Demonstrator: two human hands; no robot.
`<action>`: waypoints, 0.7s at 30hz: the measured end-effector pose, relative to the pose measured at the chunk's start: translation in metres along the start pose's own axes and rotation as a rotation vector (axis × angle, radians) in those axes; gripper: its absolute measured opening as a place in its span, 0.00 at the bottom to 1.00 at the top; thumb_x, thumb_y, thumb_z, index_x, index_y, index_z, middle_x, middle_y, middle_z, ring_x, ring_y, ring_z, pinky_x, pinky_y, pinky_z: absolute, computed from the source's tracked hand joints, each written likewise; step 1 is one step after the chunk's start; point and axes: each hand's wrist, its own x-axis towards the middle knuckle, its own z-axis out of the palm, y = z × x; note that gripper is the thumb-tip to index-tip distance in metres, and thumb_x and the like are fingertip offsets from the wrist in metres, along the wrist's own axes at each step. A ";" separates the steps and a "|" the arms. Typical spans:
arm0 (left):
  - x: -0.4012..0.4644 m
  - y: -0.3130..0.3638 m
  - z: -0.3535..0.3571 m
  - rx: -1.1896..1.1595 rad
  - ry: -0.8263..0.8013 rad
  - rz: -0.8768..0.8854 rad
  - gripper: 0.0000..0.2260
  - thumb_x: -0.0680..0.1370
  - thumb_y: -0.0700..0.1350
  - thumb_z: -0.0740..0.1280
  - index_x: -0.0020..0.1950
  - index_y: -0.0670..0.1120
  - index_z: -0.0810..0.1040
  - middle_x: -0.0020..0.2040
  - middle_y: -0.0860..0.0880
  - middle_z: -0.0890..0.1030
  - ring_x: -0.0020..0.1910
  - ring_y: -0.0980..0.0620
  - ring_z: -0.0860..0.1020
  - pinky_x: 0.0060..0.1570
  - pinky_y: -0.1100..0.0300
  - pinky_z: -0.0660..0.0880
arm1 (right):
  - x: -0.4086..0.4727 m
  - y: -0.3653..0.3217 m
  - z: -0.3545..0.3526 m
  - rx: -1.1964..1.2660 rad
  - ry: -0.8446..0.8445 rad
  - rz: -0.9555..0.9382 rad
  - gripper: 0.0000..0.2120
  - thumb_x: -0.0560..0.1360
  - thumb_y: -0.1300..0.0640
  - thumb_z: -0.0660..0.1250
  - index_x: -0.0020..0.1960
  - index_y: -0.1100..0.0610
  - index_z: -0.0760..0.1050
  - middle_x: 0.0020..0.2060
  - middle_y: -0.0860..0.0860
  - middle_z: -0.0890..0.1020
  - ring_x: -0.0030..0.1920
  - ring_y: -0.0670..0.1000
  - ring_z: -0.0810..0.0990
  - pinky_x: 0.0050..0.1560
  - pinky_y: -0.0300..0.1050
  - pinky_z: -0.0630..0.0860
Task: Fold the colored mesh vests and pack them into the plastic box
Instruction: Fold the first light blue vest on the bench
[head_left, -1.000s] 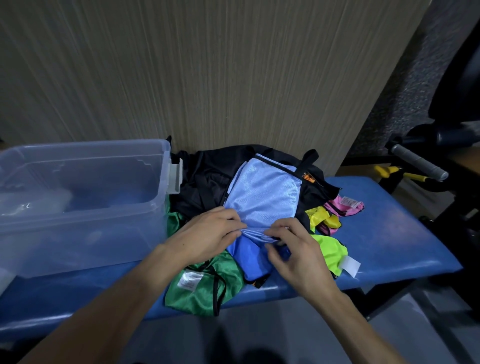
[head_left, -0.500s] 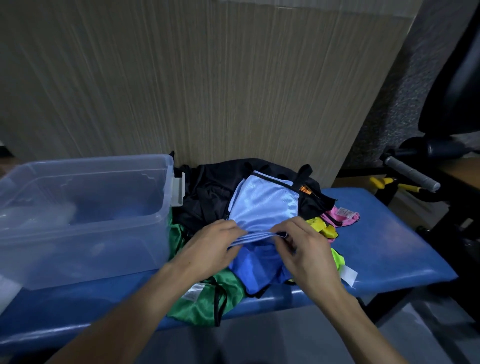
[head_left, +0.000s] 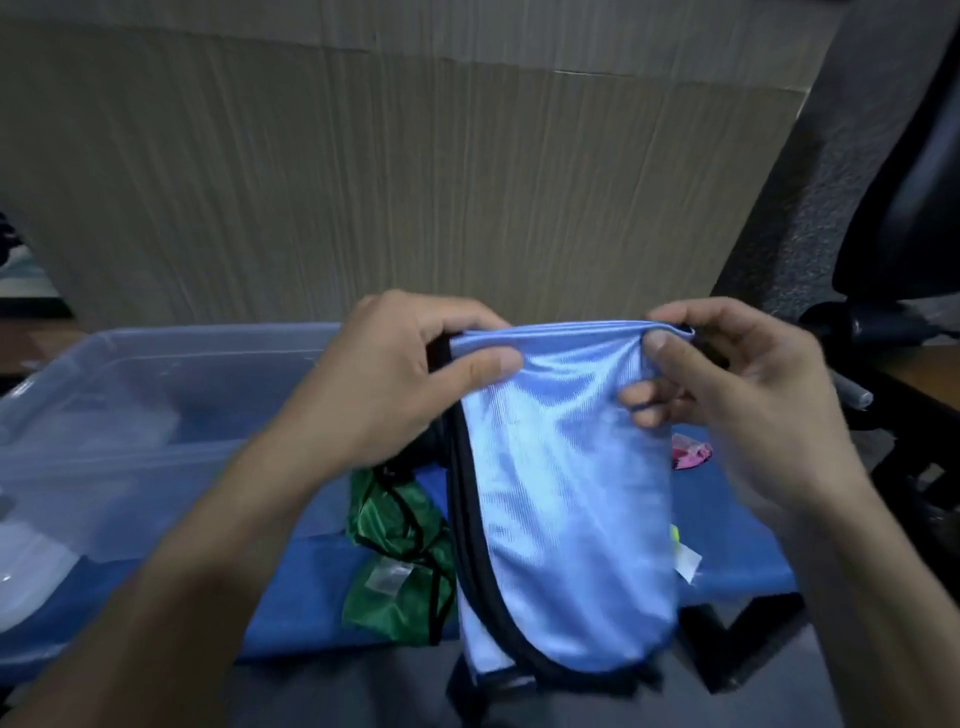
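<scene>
Light blue vest: hanging in the centre of the frame, lifted off the counter, its top edge stretching between the two hands and its black-trimmed lower edge drooping toward the bottom of the frame.
Left hand: gripping the vest's upper left corner, thumb pressing on the front of the cloth, fingers curling over the top edge.
Right hand: pinching the vest's upper right corner, thumb lying on the front, curled fingers wrapping behind and under the fold.
Green vest: lying crumpled on the counter just left of the hanging blue one, showing black trim and a white label.
Pink vest: peeking out at centre right, mostly hidden behind the blue cloth.
Yellow vest: showing only as a sliver at the blue vest's right edge, a white tag just below it.
Plastic box: sitting open on the counter at centre left, clear-walled; what is lying inside is too blurred to tell.
Counter: blue padded top, carrying the box and the loose vests.
Backdrop: a ribbed beige panel filling the upper frame.
</scene>
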 end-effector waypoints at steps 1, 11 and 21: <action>0.004 -0.003 -0.002 0.005 -0.027 -0.032 0.06 0.79 0.54 0.71 0.50 0.54 0.85 0.42 0.56 0.85 0.42 0.56 0.83 0.42 0.57 0.76 | 0.003 0.001 0.001 0.010 -0.012 0.051 0.03 0.78 0.67 0.69 0.50 0.61 0.78 0.39 0.58 0.80 0.31 0.56 0.85 0.30 0.42 0.80; 0.060 -0.117 0.077 0.544 -0.271 -0.465 0.06 0.81 0.42 0.64 0.53 0.42 0.80 0.50 0.41 0.81 0.49 0.40 0.80 0.45 0.51 0.76 | 0.086 0.132 0.022 -0.070 -0.045 0.531 0.07 0.77 0.73 0.68 0.50 0.64 0.74 0.36 0.61 0.79 0.29 0.55 0.85 0.30 0.44 0.83; 0.050 -0.146 0.114 0.765 -0.106 -0.180 0.22 0.79 0.39 0.68 0.72 0.46 0.71 0.67 0.46 0.72 0.64 0.41 0.71 0.58 0.46 0.73 | 0.099 0.192 0.030 -0.414 -0.078 0.224 0.26 0.76 0.66 0.72 0.71 0.52 0.72 0.64 0.51 0.75 0.48 0.51 0.86 0.52 0.41 0.81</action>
